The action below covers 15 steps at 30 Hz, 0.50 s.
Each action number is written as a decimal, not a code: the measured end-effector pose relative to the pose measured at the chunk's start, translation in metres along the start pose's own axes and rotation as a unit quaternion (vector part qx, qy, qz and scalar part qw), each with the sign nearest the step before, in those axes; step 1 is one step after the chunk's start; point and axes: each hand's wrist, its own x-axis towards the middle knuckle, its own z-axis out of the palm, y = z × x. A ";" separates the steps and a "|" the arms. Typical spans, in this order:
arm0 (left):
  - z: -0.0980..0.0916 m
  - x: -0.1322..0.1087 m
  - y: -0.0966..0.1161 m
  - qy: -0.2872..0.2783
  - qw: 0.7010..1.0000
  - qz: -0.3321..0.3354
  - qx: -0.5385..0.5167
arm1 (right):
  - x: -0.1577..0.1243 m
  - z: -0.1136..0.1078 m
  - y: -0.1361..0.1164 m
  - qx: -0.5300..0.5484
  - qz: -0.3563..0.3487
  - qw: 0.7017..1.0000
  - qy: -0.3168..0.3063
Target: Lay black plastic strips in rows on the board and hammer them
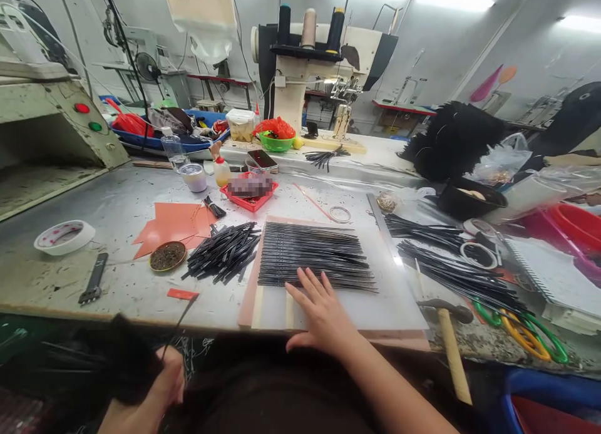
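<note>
My right hand (323,312) lies flat with its fingers spread, fingertips on the lower edge of a row of thin black strips (310,249). The strips lie side by side on a pale translucent sheet (394,309), with tape bands (290,305) running beneath. At the lower left, my left hand (164,384) is closed around a thin dark strip (181,321) that points up towards the table edge. A blurred black mass (113,359) beside this hand cannot be made out. Left of the row is a loose pile of short black strips (223,251).
Near the right edge are a hammer (453,352), scissors (526,334), a metal ruler (380,218) and long black strips (460,268). A tape roll (64,237), a round tin (168,257) and orange sheets (176,224) lie left. A sewing machine (291,77) stands behind.
</note>
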 end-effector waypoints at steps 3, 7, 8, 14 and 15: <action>-0.001 0.033 0.011 -0.006 0.999 -0.036 0.011 | 0.005 -0.016 -0.005 0.112 -0.004 0.993 0.023; 0.020 0.072 0.053 -0.181 0.981 -0.040 0.060 | 0.015 -0.026 -0.032 0.304 -0.002 0.952 0.026; 0.028 0.079 0.064 -0.224 0.971 -0.014 0.078 | 0.018 -0.026 -0.039 0.344 0.007 0.938 0.048; 0.051 0.105 0.084 -0.296 0.919 0.051 0.254 | 0.018 -0.037 -0.016 0.451 0.095 0.848 0.261; 0.051 0.108 0.082 -0.297 0.911 0.053 0.281 | 0.015 -0.042 -0.003 0.436 0.093 0.861 0.243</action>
